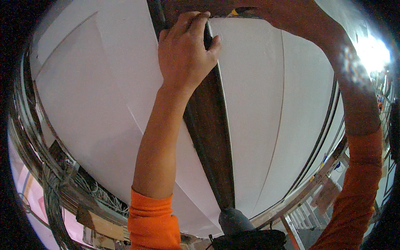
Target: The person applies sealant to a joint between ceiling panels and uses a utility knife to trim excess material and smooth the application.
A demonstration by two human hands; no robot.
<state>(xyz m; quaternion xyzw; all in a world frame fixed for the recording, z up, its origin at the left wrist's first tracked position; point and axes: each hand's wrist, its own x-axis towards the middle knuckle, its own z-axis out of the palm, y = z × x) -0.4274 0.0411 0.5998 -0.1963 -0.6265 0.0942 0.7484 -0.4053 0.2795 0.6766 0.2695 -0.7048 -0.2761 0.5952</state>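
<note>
A long dark brown beam runs down the middle between white panels, narrowing toward the bottom. My left hand is raised to its upper part, fingers bent against the beam and thumb out over its right edge. My right arm, in an orange sleeve, curves up the right side and across the top. At the upper edge, my right hand is dark and mostly hidden, its fingers not clearly visible. A small yellow-and-black tool shows at that hand; its exact kind cannot be made out.
White panels spread on both sides of the beam. Thick grey cables bunch at the lower left, with loose wires beside them. A ladder stands at the lower right. A bright lamp glares at the upper right.
</note>
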